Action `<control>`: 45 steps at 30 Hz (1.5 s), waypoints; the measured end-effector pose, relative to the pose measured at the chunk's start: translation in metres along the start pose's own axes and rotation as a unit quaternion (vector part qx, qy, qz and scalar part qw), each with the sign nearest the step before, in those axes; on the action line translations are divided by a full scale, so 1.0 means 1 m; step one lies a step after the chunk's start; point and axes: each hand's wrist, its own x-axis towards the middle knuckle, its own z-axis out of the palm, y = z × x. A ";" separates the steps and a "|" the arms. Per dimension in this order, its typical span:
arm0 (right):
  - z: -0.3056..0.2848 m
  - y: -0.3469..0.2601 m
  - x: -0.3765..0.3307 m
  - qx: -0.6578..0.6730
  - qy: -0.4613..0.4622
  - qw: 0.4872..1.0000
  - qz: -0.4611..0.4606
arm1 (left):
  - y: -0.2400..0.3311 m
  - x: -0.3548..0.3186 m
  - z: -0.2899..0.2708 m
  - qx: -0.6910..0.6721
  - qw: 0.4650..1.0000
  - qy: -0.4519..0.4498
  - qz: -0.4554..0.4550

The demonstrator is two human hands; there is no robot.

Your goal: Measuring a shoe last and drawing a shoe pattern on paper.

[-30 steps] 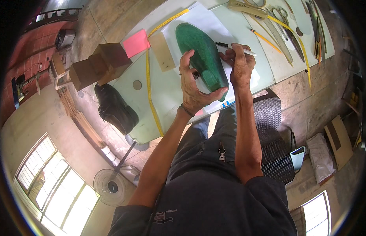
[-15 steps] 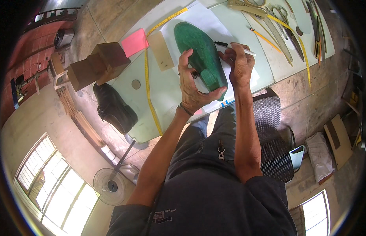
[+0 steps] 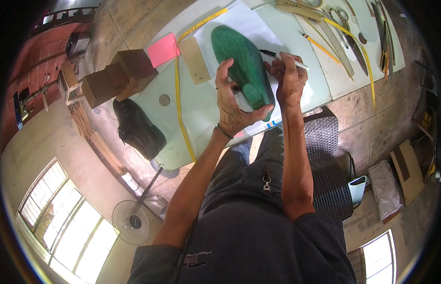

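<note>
A green shoe last (image 3: 239, 54) lies sole up over white paper (image 3: 249, 21) on the pale glass tabletop (image 3: 154, 111). My left hand (image 3: 230, 102) grips the last near its narrower end, thumb at that end and fingers along its left side. Held between the fingers of my right hand (image 3: 290, 78) is a marker (image 3: 300, 65) with a white barrel and a black front end, which points left toward the last's right edge. Whether its tip touches anything, I cannot tell.
A yellow measuring tape (image 3: 178, 94) runs down the left, beside a pink pad (image 3: 162, 50), a tan card (image 3: 196, 60) and brown boxes (image 3: 130, 68). A black shoe (image 3: 137, 130) stands at the left edge. Scissors (image 3: 301, 9), a pencil (image 3: 321, 48) and blades lie far right.
Almost nothing differs. The whole view has shifted very slightly, while both hands keep their hold on the last and the marker.
</note>
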 end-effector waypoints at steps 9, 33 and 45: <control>0.000 0.000 -0.001 0.001 -0.012 1.000 -0.008 | -0.003 -0.002 0.001 0.021 1.000 -0.001 0.006; 0.002 0.003 -0.020 -0.034 0.041 0.998 -0.046 | -0.003 0.001 0.000 0.062 0.995 -0.005 0.074; -0.002 0.007 -0.017 -0.026 0.010 0.998 -0.057 | -0.004 0.000 0.000 0.017 1.000 -0.007 0.014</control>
